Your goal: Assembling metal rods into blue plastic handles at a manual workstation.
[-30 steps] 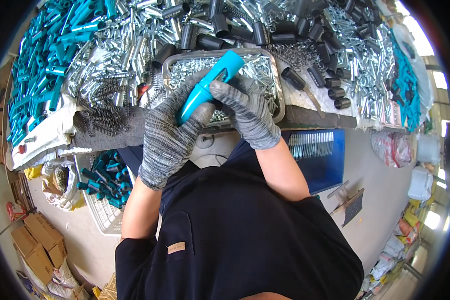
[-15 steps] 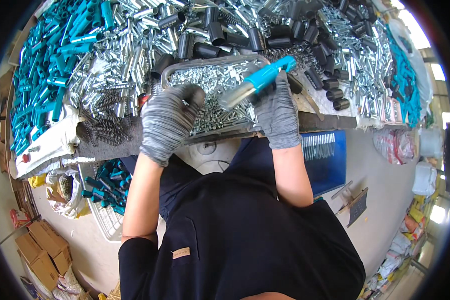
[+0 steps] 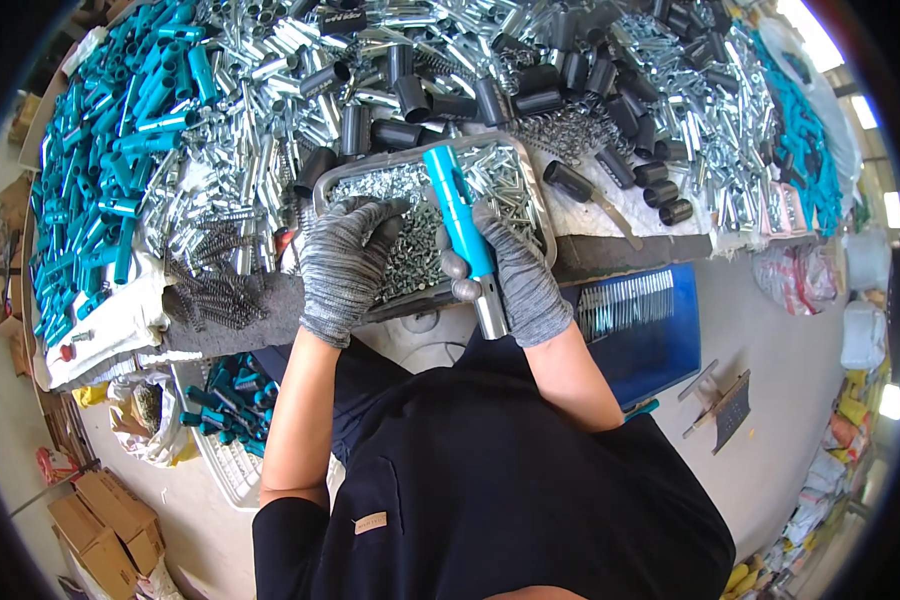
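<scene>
My right hand (image 3: 526, 278), in a grey knit glove, is wrapped round a teal tube with a silver metal end (image 3: 459, 222). The tube stands steeply tilted, its teal end away from me and its metal end toward me. My gloved left hand (image 3: 344, 268) is over the left part of a clear plastic tray (image 3: 544, 205), fingers curled toward the thumb. Whatever may be between those fingertips is hidden. Small metal pins and screws (image 3: 408, 262) fill the tray, between my two hands.
Teal tubes (image 3: 120, 165) lie heaped at the left, black sleeves (image 3: 410, 98) and silver tubes at the back. Dark springs (image 3: 220, 295) rest near the table's front edge. A flat metal strip (image 3: 618, 220) lies right of the tray. Below stand a blue bin (image 3: 660, 350) and a white basket (image 3: 232, 470).
My right hand has come nearer and turned the tube from slanting sideways to steep, metal end toward me. My left hand has shifted slightly, its fingers now lower over the tray.
</scene>
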The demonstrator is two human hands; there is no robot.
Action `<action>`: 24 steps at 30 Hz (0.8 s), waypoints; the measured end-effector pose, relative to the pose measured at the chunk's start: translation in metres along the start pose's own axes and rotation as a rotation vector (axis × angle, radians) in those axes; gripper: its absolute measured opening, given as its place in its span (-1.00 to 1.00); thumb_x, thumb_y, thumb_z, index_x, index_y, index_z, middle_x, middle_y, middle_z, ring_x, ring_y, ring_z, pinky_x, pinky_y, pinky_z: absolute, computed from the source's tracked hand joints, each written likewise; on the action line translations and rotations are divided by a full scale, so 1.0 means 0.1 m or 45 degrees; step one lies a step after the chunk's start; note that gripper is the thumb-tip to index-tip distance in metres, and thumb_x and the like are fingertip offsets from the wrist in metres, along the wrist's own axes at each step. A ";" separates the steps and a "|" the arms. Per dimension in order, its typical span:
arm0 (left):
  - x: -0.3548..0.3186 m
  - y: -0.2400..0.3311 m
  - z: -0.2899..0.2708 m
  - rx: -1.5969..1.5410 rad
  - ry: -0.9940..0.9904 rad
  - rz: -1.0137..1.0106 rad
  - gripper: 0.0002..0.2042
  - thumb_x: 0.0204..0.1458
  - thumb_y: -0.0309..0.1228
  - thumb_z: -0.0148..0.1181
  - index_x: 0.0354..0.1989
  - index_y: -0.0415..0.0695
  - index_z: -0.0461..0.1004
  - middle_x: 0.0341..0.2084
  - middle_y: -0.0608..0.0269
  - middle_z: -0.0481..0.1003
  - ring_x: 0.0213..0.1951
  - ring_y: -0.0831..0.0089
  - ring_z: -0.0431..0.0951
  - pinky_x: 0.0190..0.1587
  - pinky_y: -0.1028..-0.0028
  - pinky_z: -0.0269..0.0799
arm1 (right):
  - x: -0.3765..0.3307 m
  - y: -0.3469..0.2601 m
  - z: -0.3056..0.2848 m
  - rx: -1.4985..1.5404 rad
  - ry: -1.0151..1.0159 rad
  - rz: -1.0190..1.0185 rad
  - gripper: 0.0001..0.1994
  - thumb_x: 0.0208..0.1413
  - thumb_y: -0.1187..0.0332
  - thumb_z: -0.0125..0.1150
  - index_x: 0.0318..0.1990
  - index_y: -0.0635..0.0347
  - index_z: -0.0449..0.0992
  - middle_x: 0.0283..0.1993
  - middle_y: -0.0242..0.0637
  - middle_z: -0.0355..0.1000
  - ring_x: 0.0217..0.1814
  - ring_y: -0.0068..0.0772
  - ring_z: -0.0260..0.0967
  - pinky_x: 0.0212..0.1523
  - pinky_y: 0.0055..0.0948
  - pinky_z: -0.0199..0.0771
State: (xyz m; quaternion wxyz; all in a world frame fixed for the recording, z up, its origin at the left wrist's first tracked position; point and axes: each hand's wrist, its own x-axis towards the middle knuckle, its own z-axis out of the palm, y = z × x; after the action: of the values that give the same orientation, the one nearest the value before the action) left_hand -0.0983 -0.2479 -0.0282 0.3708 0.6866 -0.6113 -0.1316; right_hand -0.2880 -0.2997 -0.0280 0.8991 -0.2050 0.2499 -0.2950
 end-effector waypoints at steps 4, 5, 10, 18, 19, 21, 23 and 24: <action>0.00 0.14 0.02 -0.424 0.207 -0.065 -0.85 -0.08 -0.42 0.35 -0.30 -0.08 0.63 -0.43 0.21 0.57 -0.35 0.38 0.55 -0.22 0.41 0.42 | 0.01 0.01 -0.02 0.005 -0.016 0.024 -0.60 0.23 0.11 0.08 0.05 0.24 0.35 -0.30 -0.22 0.43 -0.44 -0.44 0.39 -0.65 -0.57 0.42; -0.02 0.23 0.00 -0.677 0.266 -0.121 -0.84 -0.09 -0.40 0.38 -0.31 -0.11 0.62 -0.46 0.24 0.57 -0.38 0.45 0.55 -0.24 0.44 0.42 | -0.02 0.00 0.00 -0.027 -0.012 0.020 -0.60 0.22 0.09 0.09 0.01 0.24 0.37 -0.32 -0.22 0.43 -0.45 -0.43 0.41 -0.65 -0.56 0.44; -0.06 0.40 0.17 -0.863 0.139 -0.276 -0.84 -0.12 -0.47 0.41 -0.40 -0.25 0.56 -0.46 0.27 0.54 -0.37 0.53 0.50 -0.27 0.54 0.39 | -0.12 0.07 0.03 -0.133 0.107 -0.089 -0.68 0.18 0.07 0.17 -0.10 0.09 0.40 -0.45 -0.39 0.42 -0.53 -0.63 0.40 -0.64 -0.67 0.41; -0.03 0.45 0.09 -1.540 -0.249 -0.607 -0.67 -0.18 -0.32 0.43 -0.25 -0.13 0.49 -0.34 0.39 0.45 -0.34 0.56 0.41 -0.37 0.61 0.31 | -0.28 -0.02 0.19 -0.227 -0.092 -0.161 -0.66 0.21 0.08 0.12 -0.07 0.15 0.38 -0.47 -0.43 0.35 -0.51 -0.65 0.36 -0.64 -0.68 0.36; -0.01 0.60 0.02 -1.563 -0.312 -0.660 -0.57 -0.20 -0.21 0.43 -0.19 -0.13 0.46 -0.39 0.44 0.42 -0.43 0.59 0.38 -0.42 0.65 0.25 | -0.28 -0.03 0.15 -0.264 -0.179 -0.136 -0.56 0.23 0.03 0.07 0.13 0.08 0.31 -0.39 -0.37 0.37 -0.51 -0.62 0.33 -0.64 -0.68 0.35; 0.02 0.69 -0.04 -1.545 -0.329 -0.661 -0.56 -0.20 -0.21 0.43 -0.17 -0.14 0.45 -0.40 0.45 0.42 -0.45 0.61 0.37 -0.44 0.67 0.24 | -0.23 0.06 0.11 -0.182 -0.196 -0.164 -0.54 0.24 0.04 0.06 0.19 0.04 0.27 -0.34 -0.33 0.37 -0.49 -0.61 0.33 -0.64 -0.69 0.35; 0.02 0.65 -0.07 -1.527 -0.336 -0.664 -0.54 -0.20 -0.20 0.43 -0.16 -0.14 0.44 -0.41 0.45 0.41 -0.48 0.64 0.35 -0.45 0.68 0.22 | -0.24 0.13 0.14 -0.103 -0.220 -0.183 -0.52 0.25 0.05 0.04 0.25 0.00 0.22 -0.29 -0.29 0.38 -0.46 -0.61 0.33 -0.63 -0.69 0.34; 0.03 0.58 -0.05 -1.543 -0.364 -0.604 -0.54 -0.21 -0.18 0.43 -0.16 -0.13 0.44 -0.42 0.45 0.40 -0.49 0.65 0.34 -0.46 0.68 0.22 | -0.29 0.10 0.19 -0.066 -0.208 -0.134 -0.51 0.26 0.06 0.03 0.27 -0.02 0.19 -0.27 -0.28 0.37 -0.44 -0.60 0.33 -0.62 -0.69 0.35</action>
State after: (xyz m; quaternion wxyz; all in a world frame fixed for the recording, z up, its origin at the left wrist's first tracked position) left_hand -0.1377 -0.2472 0.0152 0.5674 0.4485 -0.3047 -0.6198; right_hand -0.2931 -0.2698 -0.0085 0.8941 -0.2645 0.1724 -0.3178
